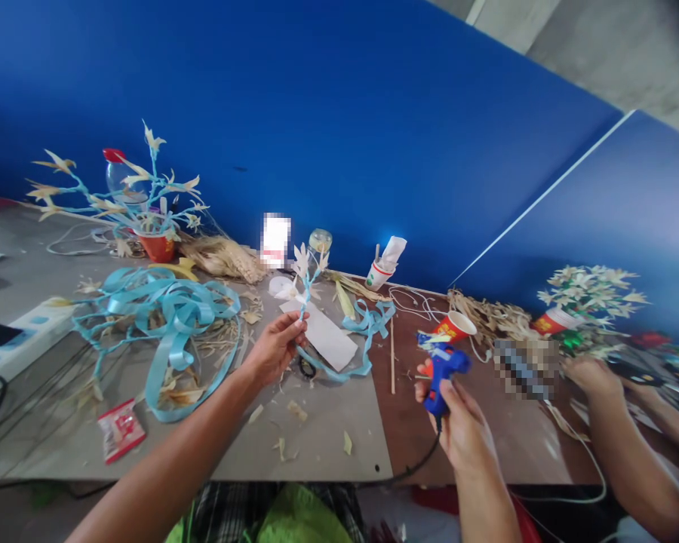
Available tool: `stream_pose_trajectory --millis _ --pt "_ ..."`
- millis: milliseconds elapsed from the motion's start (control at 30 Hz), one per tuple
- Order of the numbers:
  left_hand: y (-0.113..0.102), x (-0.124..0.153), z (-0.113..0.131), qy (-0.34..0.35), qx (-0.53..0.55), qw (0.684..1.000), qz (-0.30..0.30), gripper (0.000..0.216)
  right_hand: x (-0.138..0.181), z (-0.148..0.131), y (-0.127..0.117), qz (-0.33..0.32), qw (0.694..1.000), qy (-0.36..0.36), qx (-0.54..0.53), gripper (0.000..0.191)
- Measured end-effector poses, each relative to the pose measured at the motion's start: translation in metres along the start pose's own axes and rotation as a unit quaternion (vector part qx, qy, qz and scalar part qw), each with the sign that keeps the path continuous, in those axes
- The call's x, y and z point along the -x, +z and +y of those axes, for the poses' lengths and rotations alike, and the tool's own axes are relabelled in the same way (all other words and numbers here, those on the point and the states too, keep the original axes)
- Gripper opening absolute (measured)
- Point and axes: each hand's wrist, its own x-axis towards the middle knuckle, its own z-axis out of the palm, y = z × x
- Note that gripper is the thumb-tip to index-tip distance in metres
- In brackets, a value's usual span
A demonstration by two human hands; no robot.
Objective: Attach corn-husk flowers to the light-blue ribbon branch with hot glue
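My left hand [277, 345] pinches the lower stem of a small craft flower branch [306, 285], whose pale petals point up and whose stem is wrapped in light-blue ribbon. My right hand [465, 424] is wrapped round the grip of a blue hot glue gun [443, 371], with its cord running down and left. The glue gun is apart from the flower branch. Behind the left hand lies a white strip of paper [331, 338], with loose blue ribbon [367, 362] curling past its right side. A black ring-shaped item [306, 368] lies just below the left hand.
Tangled blue ribbon [173, 302], a power strip [31, 339] and a red-and-white packet [121, 430] occupy the left. Blue-stemmed flowers stand in a red cup [157, 247]. Another red cup [457, 326] lies tipped at right, near a co-worker's hands [594, 377]. Husk scraps dot the table.
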Motion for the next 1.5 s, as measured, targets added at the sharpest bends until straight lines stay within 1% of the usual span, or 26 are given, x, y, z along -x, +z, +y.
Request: stream_pose_trajectory --millis 33,67,100,133,200,267,333,433,500,567,700,900,1133,1333,1500 --pt "0.0 0.0 0.0 -0.004 -0.004 1.0 -0.001 0.023 0.001 -0.008 0.003 -0.017 0.998 -0.008 -0.059 0.043" --pt "0.0 0.0 0.0 -0.005 -0.008 1.0 -0.002 0.023 0.003 -0.014 0.009 -0.049 0.993 -0.017 -0.104 0.046" --pt "-0.001 0.0 0.0 -0.005 -0.011 1.0 -0.002 0.023 0.004 -0.019 0.017 -0.097 0.986 -0.019 -0.136 0.049" --pt "-0.001 0.0 -0.001 -0.005 -0.012 1.0 -0.002 0.023 0.006 -0.022 0.026 -0.147 0.976 -0.013 -0.158 0.049" --pt "-0.002 -0.001 -0.001 -0.001 -0.012 1.0 0.002 0.022 0.008 -0.022 0.048 -0.217 0.96 0.006 -0.175 0.048" --pt "-0.004 -0.002 -0.002 0.006 -0.011 1.0 0.009 0.022 0.009 -0.019 0.069 -0.271 0.948 0.013 -0.166 0.044" --pt "-0.004 -0.003 -0.002 0.01 -0.017 1.0 0.02 0.024 0.007 -0.017 0.087 -0.306 0.942 -0.024 -0.134 0.039" --pt "-0.005 -0.004 -0.003 0.014 -0.035 0.999 0.035 0.026 0.002 -0.016 0.103 -0.331 0.936 -0.089 -0.074 0.032" --pt "-0.006 -0.005 -0.004 0.017 -0.046 0.998 0.036 0.024 0.0 -0.017 0.11 -0.343 0.932 -0.115 -0.032 0.03" --pt "-0.007 -0.005 -0.006 0.019 -0.054 0.998 0.034 0.023 -0.001 -0.017 0.116 -0.348 0.929 -0.128 0.009 0.033" --pt "-0.008 -0.006 -0.008 0.019 -0.061 0.997 0.04 0.024 -0.003 -0.008 0.124 -0.321 0.934 -0.147 0.051 0.035" --pt "-0.001 -0.003 -0.007 0.024 -0.1 0.993 0.052 0.022 -0.005 0.005 0.126 -0.29 0.929 -0.209 0.098 0.028" --pt "0.0 -0.003 -0.008 0.025 -0.139 0.987 0.074 0.02 -0.005 0.003 0.127 -0.274 0.915 -0.262 0.138 0.025" --pt "0.0 -0.004 -0.008 0.054 -0.15 0.984 0.082 0.02 -0.003 0.004 0.129 -0.243 0.9 -0.309 0.187 0.026" --pt "0.002 -0.004 -0.008 0.072 -0.198 0.972 0.103 0.02 -0.002 0.004 0.131 -0.222 0.889 -0.33 0.227 0.026"
